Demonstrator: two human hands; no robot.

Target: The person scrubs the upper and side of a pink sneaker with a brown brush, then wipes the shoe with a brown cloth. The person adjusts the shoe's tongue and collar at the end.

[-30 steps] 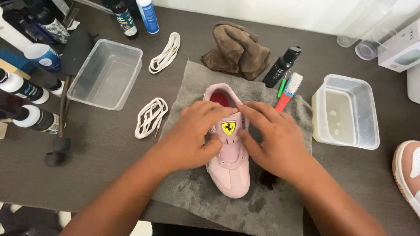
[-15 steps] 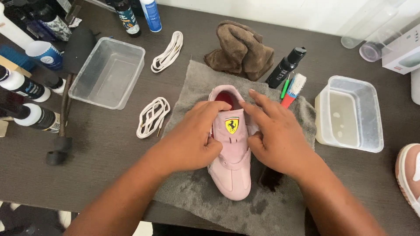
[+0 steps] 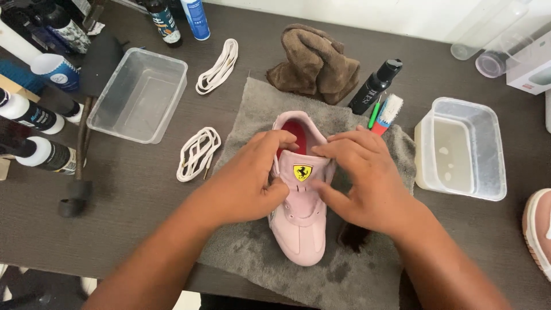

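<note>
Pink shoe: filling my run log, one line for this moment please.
left hand grip: pink shoe | right hand grip: shoe tongue | under: grey towel

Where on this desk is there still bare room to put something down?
Bare dark desk lies between the coiled white laces and the near edge, and between the grey towel and the water tub. The far left is crowded with bottles; both hands cover the pink shoe.
</note>
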